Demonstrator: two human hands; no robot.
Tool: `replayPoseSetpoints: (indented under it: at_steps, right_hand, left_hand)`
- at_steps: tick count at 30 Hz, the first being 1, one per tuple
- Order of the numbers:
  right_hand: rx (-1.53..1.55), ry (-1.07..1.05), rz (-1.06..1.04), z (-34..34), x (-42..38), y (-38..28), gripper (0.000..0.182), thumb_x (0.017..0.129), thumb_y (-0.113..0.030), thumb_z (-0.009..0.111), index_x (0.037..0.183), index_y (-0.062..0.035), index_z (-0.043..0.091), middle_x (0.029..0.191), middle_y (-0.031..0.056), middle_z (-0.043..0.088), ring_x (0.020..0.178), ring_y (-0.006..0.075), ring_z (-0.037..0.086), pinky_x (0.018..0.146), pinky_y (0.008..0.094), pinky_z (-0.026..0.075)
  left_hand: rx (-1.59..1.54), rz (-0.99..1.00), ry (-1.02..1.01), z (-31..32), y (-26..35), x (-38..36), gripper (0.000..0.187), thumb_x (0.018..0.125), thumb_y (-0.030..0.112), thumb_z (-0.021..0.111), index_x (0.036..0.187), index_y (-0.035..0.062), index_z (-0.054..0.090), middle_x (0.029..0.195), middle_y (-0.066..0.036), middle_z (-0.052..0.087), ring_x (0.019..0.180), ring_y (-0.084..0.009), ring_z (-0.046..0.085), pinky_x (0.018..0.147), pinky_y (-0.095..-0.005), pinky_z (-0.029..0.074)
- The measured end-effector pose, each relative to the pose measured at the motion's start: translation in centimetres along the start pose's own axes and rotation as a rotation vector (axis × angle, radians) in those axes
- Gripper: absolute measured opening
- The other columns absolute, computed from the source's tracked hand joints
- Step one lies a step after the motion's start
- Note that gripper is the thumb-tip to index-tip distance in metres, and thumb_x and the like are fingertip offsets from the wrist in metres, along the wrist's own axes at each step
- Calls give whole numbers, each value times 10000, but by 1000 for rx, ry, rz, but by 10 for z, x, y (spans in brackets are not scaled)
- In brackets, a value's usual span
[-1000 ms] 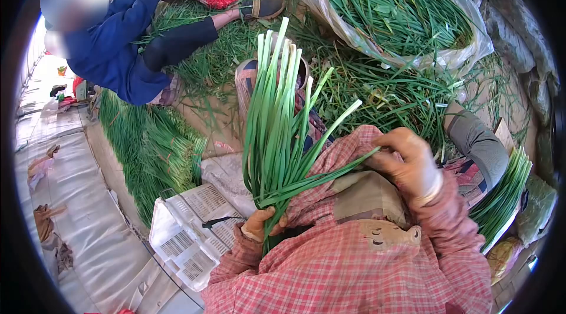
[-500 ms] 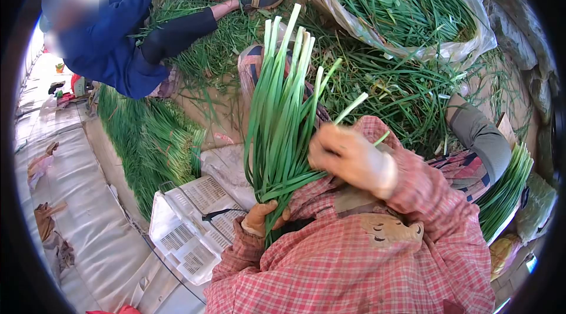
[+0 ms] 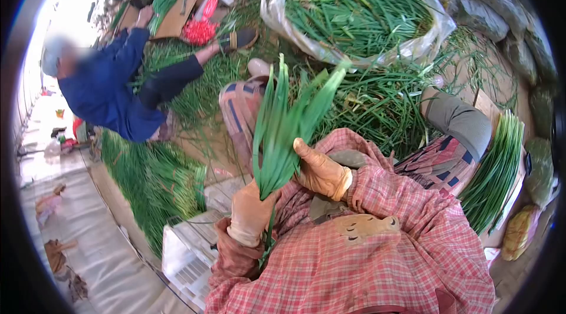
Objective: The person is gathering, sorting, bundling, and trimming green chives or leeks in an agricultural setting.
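My left hand (image 3: 253, 211), in a tan work glove, is closed around the leafy lower part of a bunch of garlic chives (image 3: 280, 158). The bunch stands upright in front of my chest, its pale cut ends pointing up and fanned into two parts, the right part blurred. Right beside the bunch is my right hand (image 3: 324, 174), also gloved, with its thumb stretched up. Its fingertips are partly hidden behind the leaves, and I make out nothing gripped in it. A few leaves hang below my left hand.
A co-worker in blue (image 3: 112, 87) sits at the left. A plastic sack of chives (image 3: 445, 28) stands ahead among loose leaves. Bundled chives (image 3: 150, 175) lie at left, more chives (image 3: 495, 167) at right. A white plastic crate (image 3: 183, 255) sits by my left arm; red ties (image 3: 200, 31) lie beyond.
My right hand has moved down and left to the bunch; the single stalk at it no longer shows. My left hand has risen slightly, and the bunch's top has spread apart. The view has shifted.
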State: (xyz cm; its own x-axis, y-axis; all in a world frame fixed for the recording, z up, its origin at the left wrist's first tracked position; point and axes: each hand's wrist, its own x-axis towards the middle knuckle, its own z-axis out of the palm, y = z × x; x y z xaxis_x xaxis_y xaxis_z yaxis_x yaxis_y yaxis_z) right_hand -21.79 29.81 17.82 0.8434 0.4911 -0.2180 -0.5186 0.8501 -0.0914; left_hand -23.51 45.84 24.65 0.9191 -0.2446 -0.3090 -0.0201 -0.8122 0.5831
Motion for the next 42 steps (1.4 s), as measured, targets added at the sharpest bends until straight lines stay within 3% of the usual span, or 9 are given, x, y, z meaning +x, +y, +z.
replayPoseSetpoints:
  at_steps: [5, 17, 19, 22, 23, 26, 30, 35, 42]
  right_hand:
    - [140, 21, -167, 6, -13, -31, 607, 789, -438, 556, 1234, -62, 385, 1163, 88, 510, 1060, 218, 503, 943, 390, 400]
    - [256, -329, -197, -24, -38, -113, 468, 823, -183, 560, 1199, 35, 386, 1000, 139, 551, 875, 227, 579, 768, 315, 502]
    - [159, -69, -302, -24, -45, -130, 481, 809, -192, 586, 1165, 71, 397, 660, 16, 446, 614, 131, 459, 540, 228, 428]
    - [-202, -125, -262, -15, -77, -171, 394, 780, -175, 619, 1056, 70, 480, 624, -3, 416, 539, 75, 377, 449, 213, 332]
    - [-392, 23, -333, -7, -91, -182, 388, 749, -165, 645, 1033, 57, 500, 671, 29, 493, 520, 91, 412, 450, 218, 360]
    - [-763, 256, -396, 32, -136, -204, 337, 706, -67, 671, 1023, -30, 566, 829, 55, 618, 609, 103, 560, 520, 215, 457]
    - [-1405, 314, -427, 60, -159, -179, 847, 658, -181, 739, 1318, -28, 230, 1099, 136, 527, 969, 218, 544, 846, 312, 422]
    - [-2190, 861, -304, 50, -141, -101, 1039, 624, -374, 718, 1322, 53, 77, 1024, 294, 492, 805, 366, 576, 662, 399, 479]
    - [-1868, 482, -103, 101, -138, -175, 728, 790, -430, 560, 1271, 48, 296, 1138, 211, 492, 990, 306, 533, 792, 335, 445]
  left_hand:
    - [1134, 302, 130, 9, 60, 5, 386, 751, 126, 540, 1135, 86, 533, 551, -9, 478, 447, -128, 527, 390, -252, 407]
    - [1311, 633, 283, 70, 136, 27, 418, 732, 129, 467, 1128, 6, 521, 502, 43, 387, 372, -48, 430, 319, -218, 339]
    - [964, 592, -13, 73, 142, 30, 549, 761, 162, 515, 1246, -44, 361, 711, -92, 529, 593, -169, 561, 488, -268, 451]
    - [118, 724, -594, 50, 133, 59, 785, 790, 293, 590, 1336, -35, 131, 1179, -201, 478, 1029, -295, 518, 853, -357, 431]
    - [-286, 428, -910, 37, 126, 75, 791, 779, 370, 606, 1346, 29, 173, 1253, -177, 420, 1098, -273, 470, 918, -378, 382]
    - [-965, 323, -689, 34, 99, 134, 864, 707, 444, 662, 1344, 76, 210, 1293, -167, 366, 1131, -273, 434, 937, -422, 360]
    - [-1648, 430, -714, 66, 136, 159, 943, 631, 489, 702, 1336, 83, 226, 1301, -167, 351, 1117, -338, 435, 925, -464, 376]
    - [-1698, 398, -876, 90, 153, 162, 738, 719, 259, 669, 1309, 60, 271, 1232, -188, 429, 1055, -358, 490, 873, -448, 438]
    - [-1657, 314, -1090, 96, 130, 181, 590, 672, 162, 661, 1170, -7, 394, 949, -169, 580, 918, -295, 565, 811, -383, 455]
